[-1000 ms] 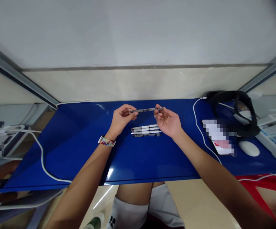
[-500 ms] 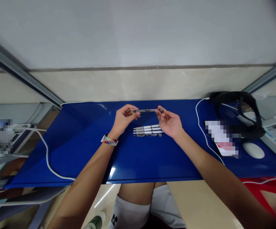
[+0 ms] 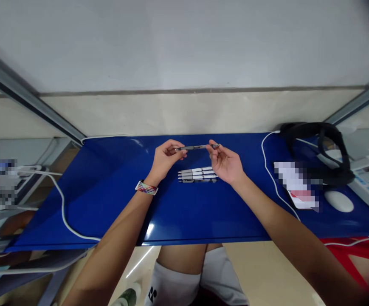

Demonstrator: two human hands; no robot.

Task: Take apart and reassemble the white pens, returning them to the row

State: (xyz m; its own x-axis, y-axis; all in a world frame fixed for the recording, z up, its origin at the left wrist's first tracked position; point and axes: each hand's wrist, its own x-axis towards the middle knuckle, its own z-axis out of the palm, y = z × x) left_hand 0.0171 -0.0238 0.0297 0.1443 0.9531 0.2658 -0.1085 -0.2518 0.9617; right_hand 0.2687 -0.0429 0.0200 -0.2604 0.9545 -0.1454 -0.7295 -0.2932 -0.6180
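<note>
A dark grey pen (image 3: 197, 147) is held level above the blue table, its tip pointing left. The fingers of my left hand (image 3: 168, 154) pinch it near the tip. My right hand (image 3: 225, 162) grips its other end between thumb and fingers, palm turned partly up. Just below lie several pens (image 3: 197, 174) side by side, white and grey ones with a dark one (image 3: 194, 181) nearest me. My right hand hides part of their right ends.
The blue table (image 3: 209, 216) stands against a wall. On its right are a white cable (image 3: 269, 165), a phone with a blurred screen (image 3: 294, 182), a white mouse (image 3: 339, 201) and a black headset-like strap (image 3: 346, 157). Another white cable (image 3: 63, 204) crosses the left side.
The right fingers have shifted very slightly along the pen. Otherwise both hands and the row of pens stay where they were.
</note>
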